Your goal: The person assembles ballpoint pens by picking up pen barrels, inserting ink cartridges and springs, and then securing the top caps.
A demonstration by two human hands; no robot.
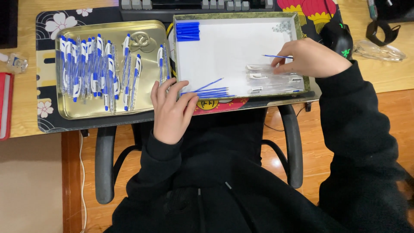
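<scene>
My right hand (311,58) reaches into a white-lined box (235,47) and pinches a thin blue pen refill (276,56) above a row of clear pen barrels (276,79). My left hand (170,110) rests at the box's near left corner, fingers apart, touching a clear pen piece beside a bundle of blue refills (211,91). Blue pen caps (188,31) lie in the box's far left corner. Small springs (282,27) sit in its far right corner.
A gold metal tray (148,69) on the left holds several assembled blue-and-white pens (92,69). A keyboard (194,5) lies behind the box, a black mouse (338,36) to its right. A red book (5,105) sits at the left edge. Chair armrests stand below the desk.
</scene>
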